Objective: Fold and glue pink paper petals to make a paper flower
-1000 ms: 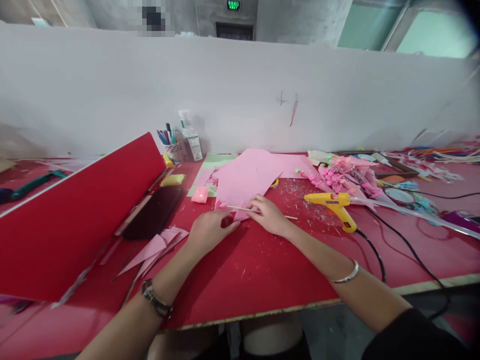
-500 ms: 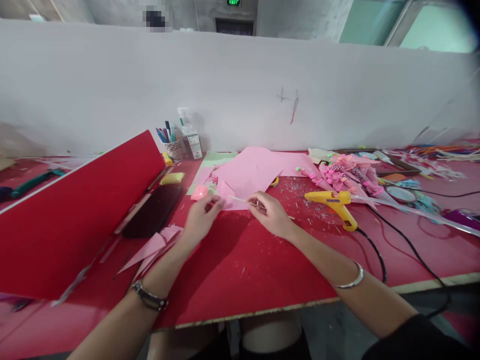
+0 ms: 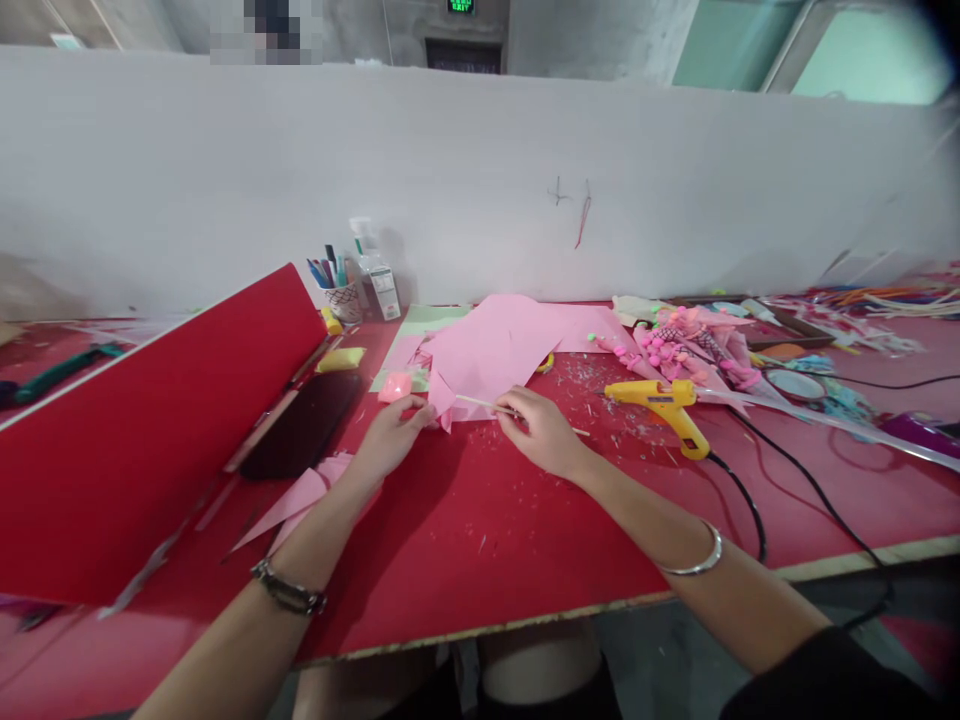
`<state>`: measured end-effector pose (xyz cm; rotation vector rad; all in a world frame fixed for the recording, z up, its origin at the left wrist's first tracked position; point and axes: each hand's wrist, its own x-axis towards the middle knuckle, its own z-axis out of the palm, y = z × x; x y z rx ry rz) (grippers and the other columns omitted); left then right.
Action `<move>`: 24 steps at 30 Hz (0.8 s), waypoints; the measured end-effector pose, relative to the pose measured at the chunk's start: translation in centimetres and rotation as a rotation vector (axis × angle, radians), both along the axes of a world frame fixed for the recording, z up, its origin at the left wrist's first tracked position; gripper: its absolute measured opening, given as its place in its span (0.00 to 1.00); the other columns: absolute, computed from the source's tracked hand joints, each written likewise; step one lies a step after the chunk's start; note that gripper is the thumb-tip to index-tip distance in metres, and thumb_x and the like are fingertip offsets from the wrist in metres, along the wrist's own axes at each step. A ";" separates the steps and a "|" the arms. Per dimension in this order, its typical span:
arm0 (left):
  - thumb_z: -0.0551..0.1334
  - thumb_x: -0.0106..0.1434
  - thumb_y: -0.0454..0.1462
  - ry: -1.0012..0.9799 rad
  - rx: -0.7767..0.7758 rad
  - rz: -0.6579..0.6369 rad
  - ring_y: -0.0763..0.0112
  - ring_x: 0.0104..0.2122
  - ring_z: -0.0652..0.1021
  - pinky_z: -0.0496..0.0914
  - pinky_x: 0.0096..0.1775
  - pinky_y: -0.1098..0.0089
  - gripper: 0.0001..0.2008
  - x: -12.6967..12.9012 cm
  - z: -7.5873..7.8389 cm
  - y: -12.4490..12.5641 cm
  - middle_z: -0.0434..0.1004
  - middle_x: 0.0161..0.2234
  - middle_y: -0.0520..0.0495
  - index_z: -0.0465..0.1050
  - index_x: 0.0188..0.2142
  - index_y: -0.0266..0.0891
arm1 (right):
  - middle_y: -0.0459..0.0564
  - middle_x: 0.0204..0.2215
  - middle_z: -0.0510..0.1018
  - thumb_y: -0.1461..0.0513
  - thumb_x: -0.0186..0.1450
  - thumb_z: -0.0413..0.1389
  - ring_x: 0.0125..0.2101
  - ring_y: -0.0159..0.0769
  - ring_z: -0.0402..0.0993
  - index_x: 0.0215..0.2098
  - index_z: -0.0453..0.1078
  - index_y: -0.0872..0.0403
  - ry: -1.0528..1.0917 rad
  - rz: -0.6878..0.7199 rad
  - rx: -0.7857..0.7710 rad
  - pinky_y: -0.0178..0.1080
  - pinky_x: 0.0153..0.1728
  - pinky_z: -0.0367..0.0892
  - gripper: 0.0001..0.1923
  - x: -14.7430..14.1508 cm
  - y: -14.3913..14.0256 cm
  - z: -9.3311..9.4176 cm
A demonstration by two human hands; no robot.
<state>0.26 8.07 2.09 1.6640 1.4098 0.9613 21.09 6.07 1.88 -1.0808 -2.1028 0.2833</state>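
Note:
My right hand (image 3: 546, 432) is closed around a thin pale stick (image 3: 474, 401), whose tip points left and whose other end shows past the palm. My left hand (image 3: 394, 438) is pinched at the edge of a small folded pink paper piece (image 3: 442, 402); the fingertips are partly hidden. The stick's tip lies close to this paper; I cannot tell whether they touch. Behind both hands spreads a large pink paper sheet (image 3: 499, 345). Just beyond my left hand sits a soft pink lump (image 3: 395, 387).
A yellow glue gun (image 3: 664, 400) lies to the right, its cord running to the table edge. Pink craft pieces (image 3: 686, 345) are heaped behind it. At left are a red board (image 3: 157, 440), a dark phone-like slab (image 3: 304, 428) and folded pink papers (image 3: 296, 500). A pen cup (image 3: 343, 300) and bottle (image 3: 381, 285) stand behind.
My left hand has shifted slightly left and down, and the small pink paper piece now hangs lower beside its fingertips. My right hand stays nearly in place with the stick.

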 end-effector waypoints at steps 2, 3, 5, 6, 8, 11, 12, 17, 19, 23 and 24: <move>0.56 0.52 0.46 -0.086 -0.053 -0.090 0.70 0.28 0.74 0.64 0.36 0.71 0.13 0.3 -0.1 -0.3 0.68 0.24 0.55 0.62 0.25 0.38 | 0.47 0.29 0.68 0.65 0.61 0.45 0.29 0.31 0.65 0.31 0.63 0.54 -0.007 -0.004 0.000 0.33 0.31 0.59 0.06 0.0 0.0 0.0; 0.57 0.52 0.46 -0.133 -0.081 -0.135 0.70 0.28 0.75 0.64 0.36 0.71 0.13 0.4 -0.2 -0.4 0.66 0.24 0.55 0.61 0.25 0.38 | 0.47 0.28 0.68 0.65 0.61 0.44 0.29 0.31 0.65 0.31 0.63 0.54 -0.007 -0.006 0.001 0.33 0.31 0.59 0.06 0.1 0.0 0.0; 0.56 0.53 0.46 -0.192 -0.109 -0.175 0.70 0.28 0.74 0.65 0.37 0.70 0.13 0.6 -0.3 -0.4 0.65 0.24 0.55 0.60 0.26 0.38 | 0.47 0.27 0.68 0.65 0.61 0.44 0.29 0.31 0.64 0.31 0.62 0.54 -0.001 -0.010 0.006 0.33 0.31 0.59 0.06 0.1 0.0 0.0; 0.55 0.54 0.46 -0.189 -0.093 -0.157 0.70 0.29 0.74 0.65 0.37 0.70 0.12 0.6 -0.3 -0.4 0.65 0.25 0.55 0.60 0.26 0.38 | 0.47 0.27 0.68 0.65 0.62 0.44 0.29 0.31 0.64 0.30 0.62 0.54 0.006 -0.011 0.009 0.33 0.31 0.58 0.06 0.1 0.0 0.0; 0.53 0.56 0.45 -0.111 -0.003 -0.079 0.70 0.29 0.73 0.65 0.37 0.69 0.12 0.4 -0.3 -0.2 0.67 0.25 0.54 0.61 0.27 0.38 | 0.47 0.27 0.68 0.64 0.62 0.45 0.29 0.31 0.64 0.30 0.62 0.54 0.017 -0.015 0.009 0.33 0.31 0.58 0.06 0.1 -0.1 0.1; 0.52 0.56 0.43 0.031 0.146 0.028 0.67 0.35 0.72 0.64 0.41 0.67 0.10 -0.1 -0.3 0.3 0.70 0.31 0.48 0.63 0.27 0.38 | 0.47 0.27 0.68 0.64 0.62 0.44 0.29 0.31 0.64 0.30 0.62 0.54 0.025 -0.016 0.004 0.33 0.31 0.58 0.06 0.1 -0.1 0.0; 0.53 0.55 0.42 0.055 0.179 0.037 0.66 0.39 0.71 0.63 0.43 0.67 0.10 -0.2 -0.3 0.6 0.70 0.35 0.46 0.64 0.26 0.38 | 0.47 0.27 0.68 0.64 0.62 0.44 0.29 0.31 0.64 0.30 0.62 0.54 0.025 -0.013 0.002 0.33 0.31 0.58 0.06 0.1 -0.1 0.0; 0.54 0.56 0.40 0.210 0.367 -0.149 0.64 0.52 0.62 0.51 0.53 0.64 0.09 -0.2 -0.3 1.1 0.63 0.50 0.44 0.67 0.24 0.39 | 0.46 0.27 0.67 0.64 0.61 0.45 0.29 0.30 0.64 0.30 0.62 0.54 0.004 -0.013 -0.012 0.32 0.31 0.58 0.06 0.1 0.0 0.0; 0.53 0.57 0.40 0.241 0.334 -0.257 0.64 0.50 0.63 0.53 0.52 0.64 0.09 0.0 -0.2 0.9 0.65 0.49 0.44 0.67 0.25 0.38 | 0.46 0.27 0.67 0.64 0.61 0.45 0.28 0.30 0.63 0.29 0.62 0.54 -0.004 -0.013 -0.018 0.32 0.30 0.57 0.06 0.1 0.0 -0.1; 0.52 0.58 0.41 0.248 0.223 -0.362 0.67 0.36 0.71 0.63 0.41 0.68 0.10 0.4 -0.2 0.5 0.71 0.33 0.47 0.66 0.28 0.37 | 0.47 0.27 0.67 0.65 0.61 0.45 0.28 0.30 0.63 0.29 0.61 0.55 -0.002 -0.002 -0.021 0.32 0.30 0.57 0.06 0.1 0.1 -0.1; 0.52 0.58 0.41 0.250 0.220 -0.365 0.69 0.33 0.70 0.64 0.38 0.69 0.10 0.5 -0.3 0.5 0.70 0.30 0.48 0.66 0.28 0.37 | 0.47 0.27 0.67 0.65 0.61 0.45 0.28 0.30 0.63 0.29 0.61 0.55 -0.003 0.001 -0.024 0.32 0.30 0.57 0.06 0.1 0.1 -0.1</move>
